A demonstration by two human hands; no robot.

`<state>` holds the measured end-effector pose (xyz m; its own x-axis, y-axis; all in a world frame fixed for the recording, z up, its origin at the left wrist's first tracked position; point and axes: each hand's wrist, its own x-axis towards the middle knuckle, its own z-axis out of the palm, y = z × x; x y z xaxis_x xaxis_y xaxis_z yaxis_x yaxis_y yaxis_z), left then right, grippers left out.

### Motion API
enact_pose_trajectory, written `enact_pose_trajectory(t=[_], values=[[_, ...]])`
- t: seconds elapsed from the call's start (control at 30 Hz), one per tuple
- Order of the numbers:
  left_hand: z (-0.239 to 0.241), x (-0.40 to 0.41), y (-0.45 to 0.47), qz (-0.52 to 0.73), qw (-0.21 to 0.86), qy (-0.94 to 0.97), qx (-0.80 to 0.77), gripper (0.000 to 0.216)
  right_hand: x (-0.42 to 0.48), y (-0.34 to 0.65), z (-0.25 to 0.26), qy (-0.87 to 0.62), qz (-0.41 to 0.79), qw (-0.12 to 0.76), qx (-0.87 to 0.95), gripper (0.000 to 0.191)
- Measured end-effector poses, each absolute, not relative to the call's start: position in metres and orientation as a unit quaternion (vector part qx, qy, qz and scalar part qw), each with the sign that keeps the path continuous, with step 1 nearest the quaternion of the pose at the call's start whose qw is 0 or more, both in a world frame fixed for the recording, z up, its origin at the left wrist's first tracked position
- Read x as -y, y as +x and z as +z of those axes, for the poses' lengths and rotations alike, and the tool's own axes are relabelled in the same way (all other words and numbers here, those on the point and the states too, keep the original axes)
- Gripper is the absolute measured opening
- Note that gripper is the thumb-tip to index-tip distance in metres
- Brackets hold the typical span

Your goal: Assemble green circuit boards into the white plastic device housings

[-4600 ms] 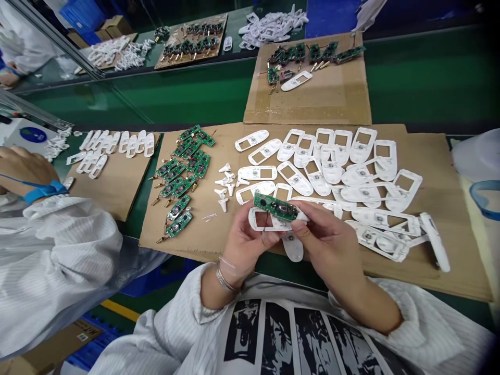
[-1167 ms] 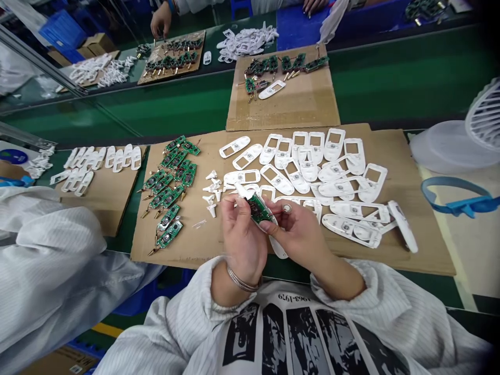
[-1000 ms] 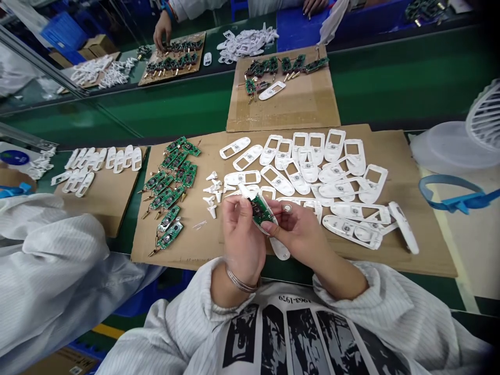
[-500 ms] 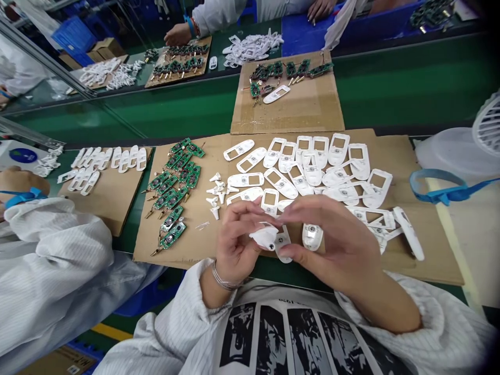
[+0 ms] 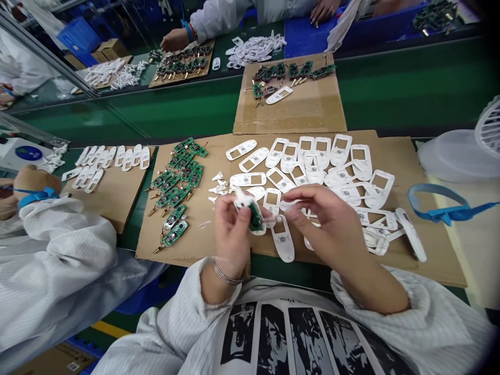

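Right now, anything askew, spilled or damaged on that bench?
One white shell at the right end of the cardboard looks tipped onto its edge, while most other shells lie flat or overlap. Small clear slivers lie loose beside the circuit boards. No breakage I can make out.

Circuit boards [image 5: 175, 235], white plastic casings [image 5: 284, 247] and co-workers' pale smocks [image 5: 70, 250] mark a factory assembly line.

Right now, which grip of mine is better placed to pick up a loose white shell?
Your right grip, I'd say: it hovers near a loose shell, thumb and forefinger apart, with nothing visibly held. Your left grip is occupied, holding a green board with a white part.
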<state>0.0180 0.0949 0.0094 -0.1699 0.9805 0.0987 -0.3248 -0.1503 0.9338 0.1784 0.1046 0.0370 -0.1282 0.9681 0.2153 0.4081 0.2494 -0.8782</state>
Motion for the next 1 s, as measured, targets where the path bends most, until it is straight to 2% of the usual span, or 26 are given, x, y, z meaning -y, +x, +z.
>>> enact_pose_trajectory(t=[0.07,0.17,0.27,0.5,0.7,0.83,0.93,1.0], values=[[0.015,-0.101,0.021,0.659,0.547,0.284,-0.432,0.023,-0.105,0.174,0.03,-0.527,0.424,0.375,0.634,0.025],[0.02,-0.103,0.029,0.66,0.574,0.211,-0.436,0.033,-0.102,0.162,0.02,-0.504,0.537,0.341,0.585,0.025],[0.018,-0.1,0.036,0.654,0.594,0.193,-0.426,0.033,-0.102,0.151,0.013,-0.516,0.544,0.369,0.55,0.02],[0.003,-0.092,0.031,0.659,0.524,0.307,-0.444,0.027,-0.106,0.152,0.011,-0.512,0.567,0.408,0.5,0.034],[0.0,-0.1,0.023,0.652,0.463,0.372,-0.472,0.023,-0.105,0.151,0.009,-0.536,0.528,0.365,0.549,0.033],[0.006,-0.118,0.016,0.625,0.457,0.408,-0.484,0.029,-0.108,0.163,0.013,-0.565,0.427,0.304,0.637,0.026],[0.012,-0.126,0.012,0.615,0.476,0.399,-0.486,0.032,-0.109,0.173,0.022,-0.577,0.341,0.313,0.673,0.018],[0.015,-0.126,0.011,0.605,0.5,0.379,-0.491,0.032,-0.109,0.176,0.028,-0.569,0.324,0.32,0.685,0.016]])
